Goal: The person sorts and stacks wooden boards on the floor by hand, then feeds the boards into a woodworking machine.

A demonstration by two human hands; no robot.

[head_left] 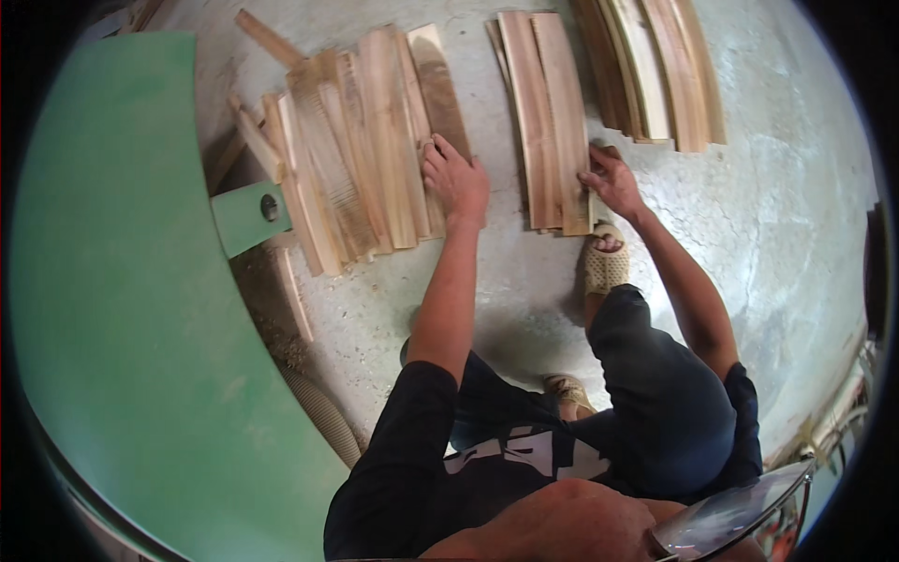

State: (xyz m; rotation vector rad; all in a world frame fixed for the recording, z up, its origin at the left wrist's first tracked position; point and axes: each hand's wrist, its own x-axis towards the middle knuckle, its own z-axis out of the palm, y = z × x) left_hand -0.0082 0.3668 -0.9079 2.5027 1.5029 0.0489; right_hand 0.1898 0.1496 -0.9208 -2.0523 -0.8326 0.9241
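My left hand [456, 179] lies across a board with a dark brown patch [442, 77] at the right end of a loose row of wooden boards [386, 140]. Its fingers reach the board's left edge and the thumb is at the right edge. To the right, a smaller stack of wooden boards [544, 126] rests on the floor. My right hand [614, 179] is at that stack's right edge, thumb against the wood near its lower end. The other fingers are bent beside the edge, and their undersides are hidden.
A third stack of boards [653, 70] lies at the upper right on the concrete floor [772, 211]. A large green panel [105, 281] fills the left side, with a green tab with a round hole [249, 214]. A ribbed hose [323, 414] runs beneath its edge. Sawdust and offcuts lie nearby.
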